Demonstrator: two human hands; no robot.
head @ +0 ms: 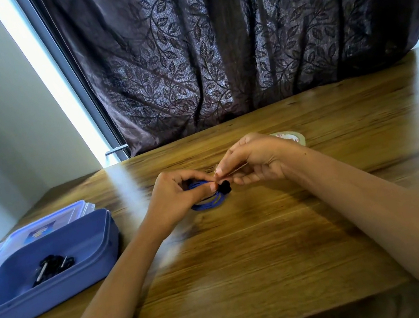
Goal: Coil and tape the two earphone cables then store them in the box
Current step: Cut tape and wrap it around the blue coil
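Note:
A coiled blue earphone cable (207, 205) with black earbuds (224, 186) hangs just above the wooden table (272, 245) at its middle. My left hand (178, 194) grips the top of the coil. My right hand (254, 161) pinches a strip of clear tape (232, 171) right at the coil beside the earbuds. A coiled black earphone cable (51, 267) lies inside the open blue box (58, 289) at the left. A roll of clear tape (292, 138) lies behind my right hand, partly hidden by it.
The box's clear lid (40, 229) lies under and behind the box. A dark leaf-patterned curtain (239, 43) hangs along the table's far edge. The table's near edge runs across the bottom right.

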